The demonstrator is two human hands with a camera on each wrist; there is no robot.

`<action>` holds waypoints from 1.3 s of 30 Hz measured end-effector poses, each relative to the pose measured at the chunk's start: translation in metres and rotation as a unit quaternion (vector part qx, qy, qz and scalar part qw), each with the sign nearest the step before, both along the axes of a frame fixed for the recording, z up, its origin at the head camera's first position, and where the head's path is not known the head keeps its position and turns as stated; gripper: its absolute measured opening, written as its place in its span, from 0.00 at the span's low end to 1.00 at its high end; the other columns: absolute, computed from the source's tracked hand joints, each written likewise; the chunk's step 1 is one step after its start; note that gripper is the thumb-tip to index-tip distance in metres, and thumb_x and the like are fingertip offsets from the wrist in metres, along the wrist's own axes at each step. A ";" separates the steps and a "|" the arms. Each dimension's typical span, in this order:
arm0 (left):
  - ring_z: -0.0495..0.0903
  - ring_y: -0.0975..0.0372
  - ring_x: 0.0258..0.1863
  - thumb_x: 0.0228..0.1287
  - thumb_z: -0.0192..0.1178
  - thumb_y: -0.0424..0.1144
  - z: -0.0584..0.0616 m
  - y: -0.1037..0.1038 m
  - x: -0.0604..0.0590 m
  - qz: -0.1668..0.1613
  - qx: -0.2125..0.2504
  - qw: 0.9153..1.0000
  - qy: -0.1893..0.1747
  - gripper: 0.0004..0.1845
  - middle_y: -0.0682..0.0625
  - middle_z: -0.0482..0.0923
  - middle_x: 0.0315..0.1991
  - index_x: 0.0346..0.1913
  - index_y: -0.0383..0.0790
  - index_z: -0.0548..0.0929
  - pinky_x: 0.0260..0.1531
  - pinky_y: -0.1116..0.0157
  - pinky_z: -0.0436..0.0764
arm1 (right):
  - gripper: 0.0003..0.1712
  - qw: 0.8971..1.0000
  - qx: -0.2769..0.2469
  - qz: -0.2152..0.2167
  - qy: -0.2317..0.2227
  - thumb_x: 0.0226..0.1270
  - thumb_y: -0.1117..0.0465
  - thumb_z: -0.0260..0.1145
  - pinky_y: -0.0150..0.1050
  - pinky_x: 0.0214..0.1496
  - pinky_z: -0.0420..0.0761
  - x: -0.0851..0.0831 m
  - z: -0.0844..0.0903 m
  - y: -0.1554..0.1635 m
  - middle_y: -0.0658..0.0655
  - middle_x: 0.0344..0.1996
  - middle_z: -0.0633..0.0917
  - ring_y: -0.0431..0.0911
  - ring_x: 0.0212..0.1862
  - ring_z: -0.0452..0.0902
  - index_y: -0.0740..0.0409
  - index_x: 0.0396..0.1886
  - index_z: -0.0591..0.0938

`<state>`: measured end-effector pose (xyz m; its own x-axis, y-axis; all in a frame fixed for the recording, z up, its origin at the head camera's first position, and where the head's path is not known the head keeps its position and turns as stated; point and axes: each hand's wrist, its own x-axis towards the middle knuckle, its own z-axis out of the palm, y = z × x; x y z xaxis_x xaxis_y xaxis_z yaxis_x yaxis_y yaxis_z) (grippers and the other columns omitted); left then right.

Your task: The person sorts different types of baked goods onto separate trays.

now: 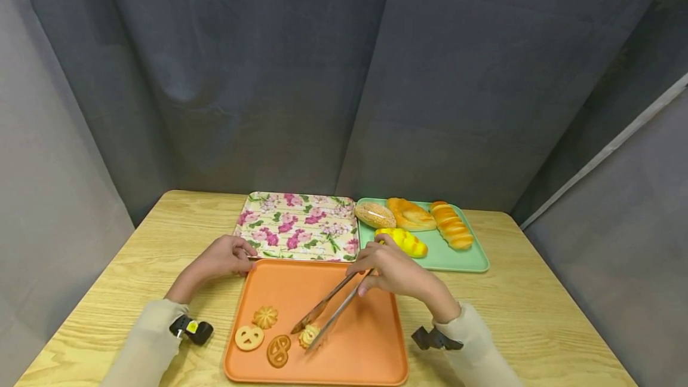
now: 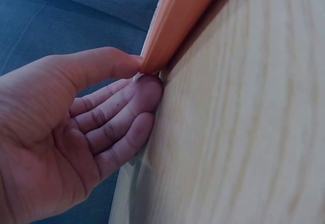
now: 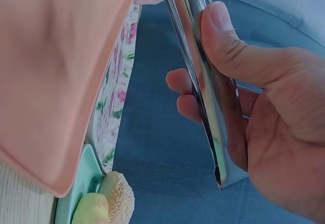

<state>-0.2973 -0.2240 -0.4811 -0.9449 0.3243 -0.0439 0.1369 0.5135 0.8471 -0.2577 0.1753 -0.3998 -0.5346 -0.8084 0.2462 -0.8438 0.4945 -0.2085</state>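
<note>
The scene is being lit evenly and softly from above, faint shadows are being cast beneath the hands, and both close wrist views are being rendered slightly blurred.

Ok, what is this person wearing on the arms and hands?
Both arms wear long, pale cream sleeves: left sleeve, right sleeve. A small black device is strapped at each wrist; the left wrist device carries a yellow mark, the right wrist device looks plain black. Both hands are bare, without gloves.
</note>
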 end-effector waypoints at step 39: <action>0.83 0.59 0.24 0.61 0.71 0.32 -0.002 -0.001 -0.001 -0.002 0.007 1.000 0.003 0.14 0.44 0.85 0.25 0.46 0.27 0.83 0.26 0.63 0.82 | 0.24 0.967 -0.167 -0.113 0.155 0.43 0.53 0.80 0.59 0.58 0.65 -0.011 0.016 0.017 0.52 0.36 0.91 0.48 0.41 0.81 0.52 0.44 0.91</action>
<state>-0.2979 -0.2252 -0.4829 -0.9436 0.3294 -0.0343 0.1439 0.5010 0.8534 -0.2686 0.1927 -0.3839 -0.5466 -0.5267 0.6510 -0.7697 0.6222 -0.1429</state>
